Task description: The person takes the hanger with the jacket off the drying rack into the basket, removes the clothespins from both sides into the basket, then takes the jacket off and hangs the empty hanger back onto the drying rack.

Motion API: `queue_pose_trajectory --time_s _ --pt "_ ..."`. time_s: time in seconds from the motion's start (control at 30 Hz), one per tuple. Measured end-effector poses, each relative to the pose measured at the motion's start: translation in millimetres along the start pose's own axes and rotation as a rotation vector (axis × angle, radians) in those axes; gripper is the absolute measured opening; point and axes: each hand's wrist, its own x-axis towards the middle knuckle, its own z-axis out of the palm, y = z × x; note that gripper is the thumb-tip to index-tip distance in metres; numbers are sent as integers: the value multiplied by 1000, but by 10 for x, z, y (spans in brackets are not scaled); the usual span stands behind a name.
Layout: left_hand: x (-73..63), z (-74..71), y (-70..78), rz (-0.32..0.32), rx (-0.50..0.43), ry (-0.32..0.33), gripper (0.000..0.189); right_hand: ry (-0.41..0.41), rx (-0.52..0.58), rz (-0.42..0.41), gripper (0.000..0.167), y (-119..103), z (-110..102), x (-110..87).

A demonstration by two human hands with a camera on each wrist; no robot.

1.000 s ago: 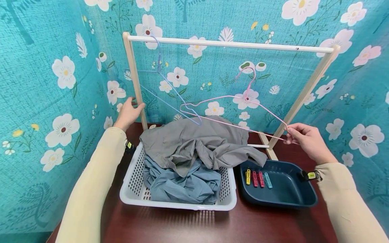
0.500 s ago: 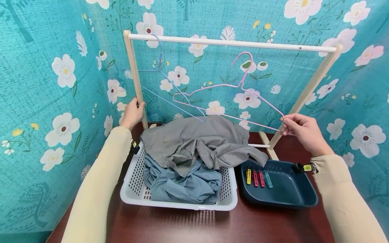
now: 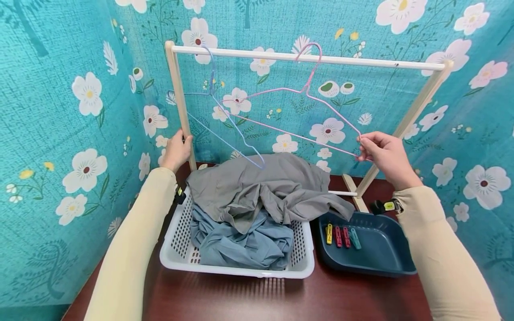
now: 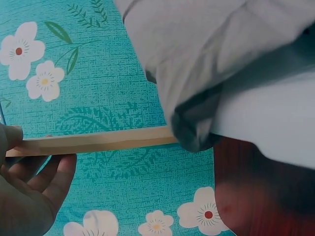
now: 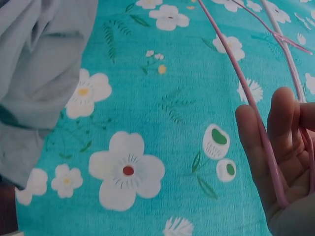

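My right hand [image 3: 387,156] pinches the right end of a pink clothes hanger [image 3: 333,109]. The hanger's hook rises level with the white rail [image 3: 257,54]; whether it rests on the rail I cannot tell. In the right wrist view, the pink hanger [image 5: 251,101] runs between the fingers. With thumb and fingers on either side, my left hand [image 3: 176,150] holds the rack's left wooden post [image 3: 179,96], and the left wrist view shows the same post [image 4: 98,141] in its grip. A blue clothes hanger [image 3: 234,122] hangs from the rail near that post.
Below the rail stands a white basket [image 3: 237,269] with blue-grey cloth [image 3: 245,245] inside and grey cloth [image 3: 277,178] draped over its back. To its right is a dark blue tray [image 3: 381,243] with several clothespins [image 3: 338,236]. Flowered teal fabric [image 3: 257,26] surrounds the table.
The pink hanger has risen and shifted left with my right hand, bringing its hook from below the rail up to it. My left hand has closed onto the left post.
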Motion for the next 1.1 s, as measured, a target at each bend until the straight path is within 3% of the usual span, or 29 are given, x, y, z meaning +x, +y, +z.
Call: queue_pose_trajectory --time_s 0.33,0.7,0.97,1.1 --pt "10 23 -12 4 9 2 37 -18 95 -11 23 -108 231 163" --pt "12 18 -19 4 16 4 34 3 -35 42 26 -152 396 283" --pt "-8 9 -8 -8 17 5 37 -39 -120 50 29 -47 547 353" --pt "-13 11 -7 -14 16 2 38 -64 -111 57 31 -30 634 370"
